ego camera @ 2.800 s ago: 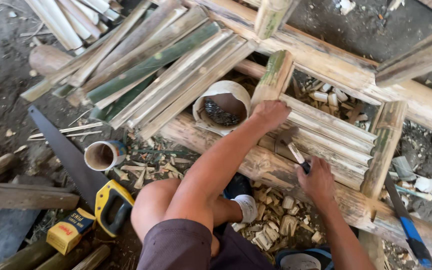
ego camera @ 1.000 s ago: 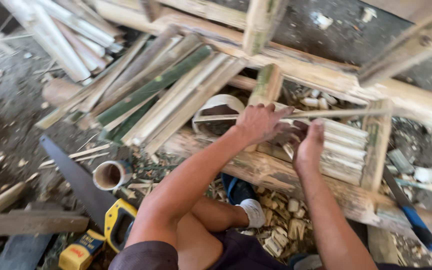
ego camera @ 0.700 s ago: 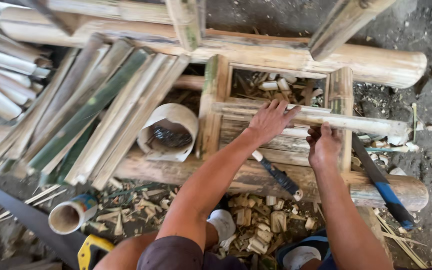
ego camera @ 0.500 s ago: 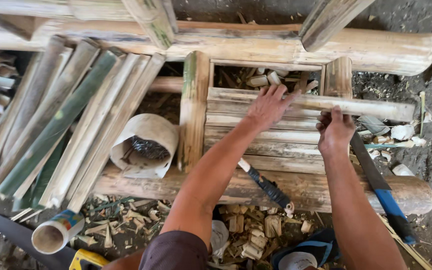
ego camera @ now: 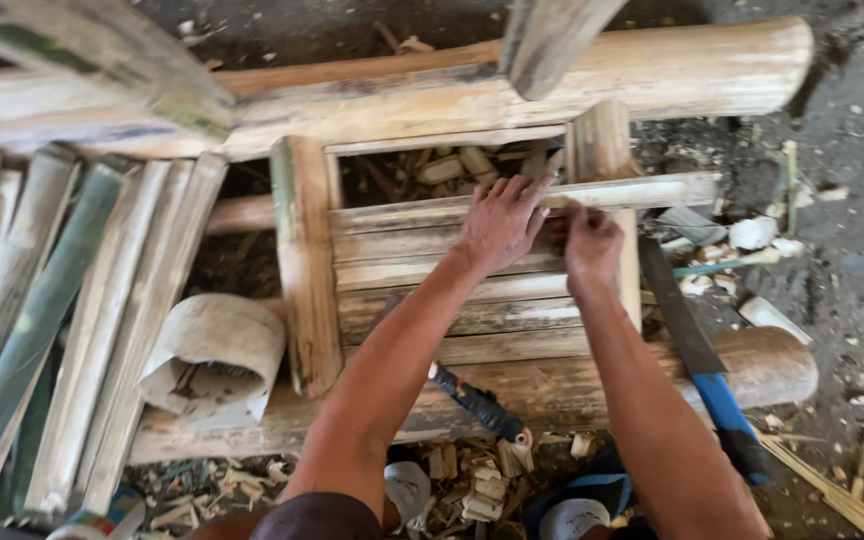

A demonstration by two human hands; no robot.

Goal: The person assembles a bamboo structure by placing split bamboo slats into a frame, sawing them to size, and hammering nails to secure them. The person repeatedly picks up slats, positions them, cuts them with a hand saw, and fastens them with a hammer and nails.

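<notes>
My left hand (ego camera: 500, 222) lies flat, fingers spread, on the topmost bamboo slat (ego camera: 652, 190) of a row of slats laid across a bamboo frame. My right hand (ego camera: 590, 238) is curled at the same slat just to the right, fingertips pinched against it; whatever small thing it holds is hidden. More slats (ego camera: 422, 270) lie below the hands. A dark-handled tool (ego camera: 477, 400) rests on the near bamboo log (ego camera: 772, 365) under my left forearm.
A thick bamboo pole (ego camera: 432, 95) runs across the back. Long split bamboo strips (ego camera: 82, 310) lie at left beside a short hollow bamboo section (ego camera: 214, 358). A blue-handled machete (ego camera: 697, 365) lies at right. Bamboo offcuts (ego camera: 477, 485) litter the ground.
The view has moved closer to the frame. Both hands stayed on the top slat, and my right hand has closed in toward my left hand.
</notes>
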